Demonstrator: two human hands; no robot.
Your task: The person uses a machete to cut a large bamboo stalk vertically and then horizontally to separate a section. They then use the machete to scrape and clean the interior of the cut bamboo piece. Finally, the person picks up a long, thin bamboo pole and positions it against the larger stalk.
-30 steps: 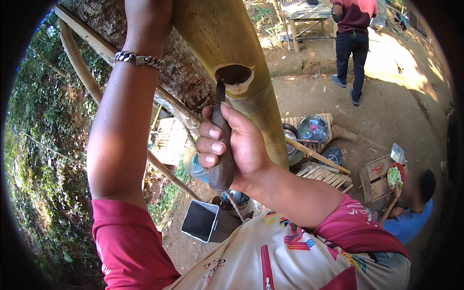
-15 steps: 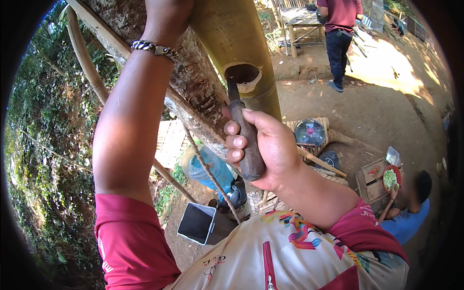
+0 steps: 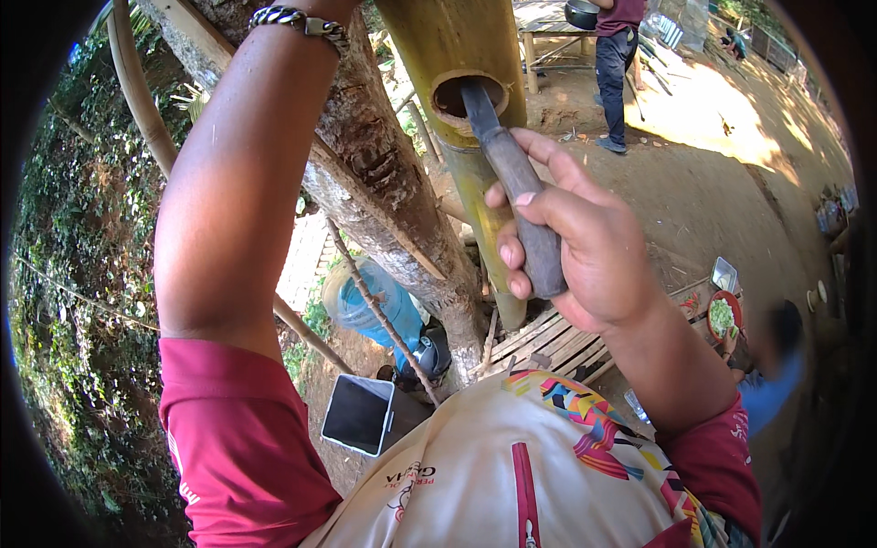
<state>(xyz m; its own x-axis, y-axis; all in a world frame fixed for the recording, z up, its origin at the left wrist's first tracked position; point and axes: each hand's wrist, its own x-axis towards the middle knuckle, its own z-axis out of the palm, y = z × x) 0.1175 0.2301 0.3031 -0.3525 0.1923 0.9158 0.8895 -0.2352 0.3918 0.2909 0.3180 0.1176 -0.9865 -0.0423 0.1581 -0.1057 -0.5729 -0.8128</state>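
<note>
Hole (image 3: 446,98) in bamboo (image 3: 452,41) is gaping; trimming seems incomplete. Right hand (image 3: 594,237) is gripping a knife (image 3: 516,178); left hand's hold is going unseen.

Outdoor dirt yard (image 3: 713,201), tree trunk (image 3: 379,155)

Sunlight (image 3: 713,119) dapples bare dirt ground (image 3: 722,205) and green foliage (image 3: 91,320).

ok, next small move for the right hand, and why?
I'd probably try a short, controlled paring stroke along the hole's rim. The right hand grips the wooden-handled knife, its blade already reaches into the bamboo culm, and the rim shows pale cut material. The tip is hidden, so go gently.
</note>
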